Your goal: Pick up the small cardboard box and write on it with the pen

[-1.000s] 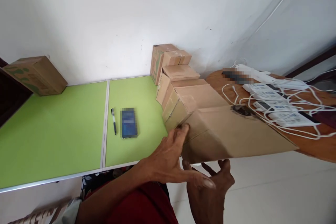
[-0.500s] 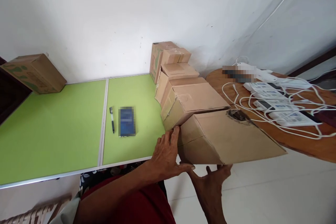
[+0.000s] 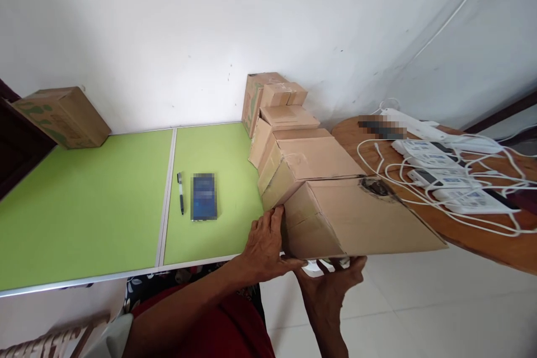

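The nearest cardboard box (image 3: pixel 369 221) stands at the right end of the green table and juts past its front edge. A dark, torn patch marks its top. My left hand (image 3: pixel 264 246) grips its left front corner, fingers along the left side and thumb under the near edge. Below that edge, my right hand (image 3: pixel 331 285) holds the box from the front, thumb and fingers spread along it; some fingertips are hidden. Directly behind, another cardboard box (image 3: pixel 319 156) touches it. Further back in the same row sit a smaller box (image 3: pixel 289 116) and others by the wall.
On the green table (image 3: pixel 113 201) lie a pen (image 3: pixel 180 193) and a blurred dark-blue item (image 3: pixel 203 197). A printed carton (image 3: pixel 71 117) stands at the far left. To the right, a wooden table (image 3: pixel 350 134) carries white power strips (image 3: pixel 457 182) with tangled cables.
Both hands have shifted the nearest box slightly left and back, closer against the row. Their hold on it stays the same. The camera view has moved a little.
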A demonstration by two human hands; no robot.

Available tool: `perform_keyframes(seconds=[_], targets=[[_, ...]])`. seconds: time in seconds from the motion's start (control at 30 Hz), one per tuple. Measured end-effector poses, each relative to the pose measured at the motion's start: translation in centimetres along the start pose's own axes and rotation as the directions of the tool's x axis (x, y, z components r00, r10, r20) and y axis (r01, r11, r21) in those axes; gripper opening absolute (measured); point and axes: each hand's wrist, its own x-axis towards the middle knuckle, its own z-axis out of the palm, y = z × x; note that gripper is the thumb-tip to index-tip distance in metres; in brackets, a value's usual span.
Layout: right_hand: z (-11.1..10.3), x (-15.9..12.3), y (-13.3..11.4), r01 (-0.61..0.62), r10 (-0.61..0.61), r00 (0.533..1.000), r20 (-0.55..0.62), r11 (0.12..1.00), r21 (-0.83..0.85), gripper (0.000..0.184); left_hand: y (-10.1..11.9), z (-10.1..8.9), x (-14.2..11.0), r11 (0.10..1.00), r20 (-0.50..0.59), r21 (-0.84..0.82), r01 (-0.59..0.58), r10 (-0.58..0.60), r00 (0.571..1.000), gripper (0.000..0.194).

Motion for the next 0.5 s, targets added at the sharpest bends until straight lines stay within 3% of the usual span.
perform_keyframes(seconds=[0.23, 0.37, 0.5], targets=[[-0.3, 0.0, -0.8, -0.038, 0.038, 0.999, -0.002, 0.995, 0.089, 0.124, -0.6, 0.5, -0.4, 0.999, -0.014, -0.01, -0.048, 0.048, 0.999, 0.128], [-0.8, -0.5, -0.9, -0.044, 0.043, 0.999, 0.017, 0.997, 0.065, 0.121, -0.9, 1.0, -0.8, 0.998, -0.016, -0.034, -0.043, 0.042, 0.999, 0.129], [-1.8, -1.5, 0.6, -0.073, 0.074, 0.996, 0.055, 0.997, -0.022, 0.119, -0.9, 0.4, -1.3, 0.997, 0.006, -0.059, -0.046, 0.046, 0.999, 0.132]])
